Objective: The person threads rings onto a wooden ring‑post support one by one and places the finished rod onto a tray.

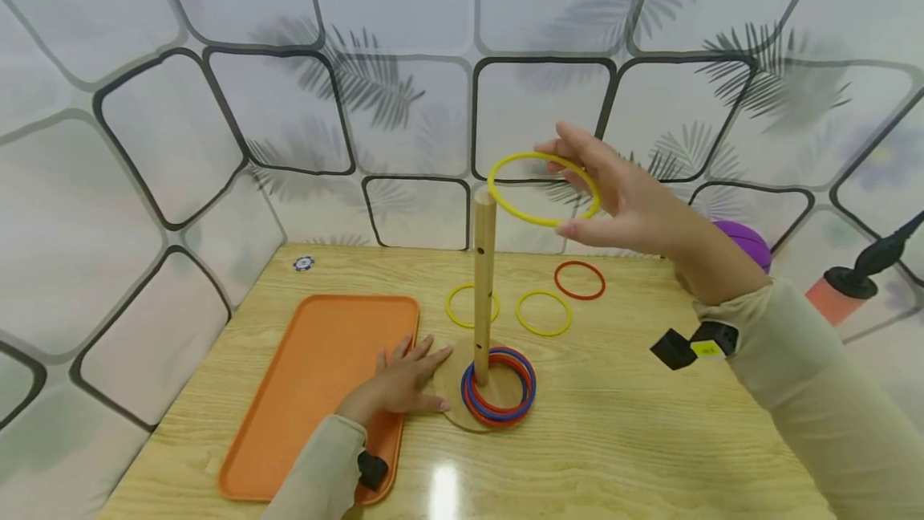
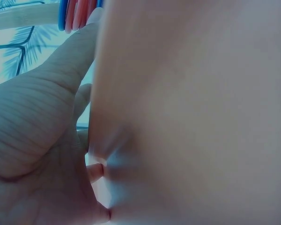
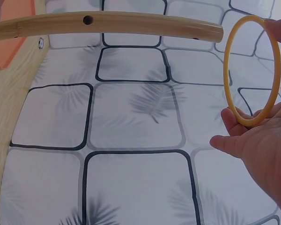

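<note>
A wooden peg (image 1: 484, 287) rises upright from a round wooden base (image 1: 455, 392). Several red and blue rings (image 1: 530, 379) lie stacked around its foot. My right hand (image 1: 624, 203) holds a yellow ring (image 1: 543, 223) between thumb and fingers, level with the top of the peg and just right of it. In the right wrist view, that yellow ring (image 3: 227, 70) appears just beyond the peg's end (image 3: 215, 33). My left hand (image 1: 400, 383) lies with fingers spread at the left edge of the base, partly over the orange tray.
An orange tray (image 1: 325, 359) lies at the left. Behind the peg are two yellow rings, one partly hidden by it and the other to its right (image 1: 544, 333), plus a red ring (image 1: 580, 297). A poker-style chip (image 1: 304, 263) and a purple ball (image 1: 747, 243) are near the patterned wall.
</note>
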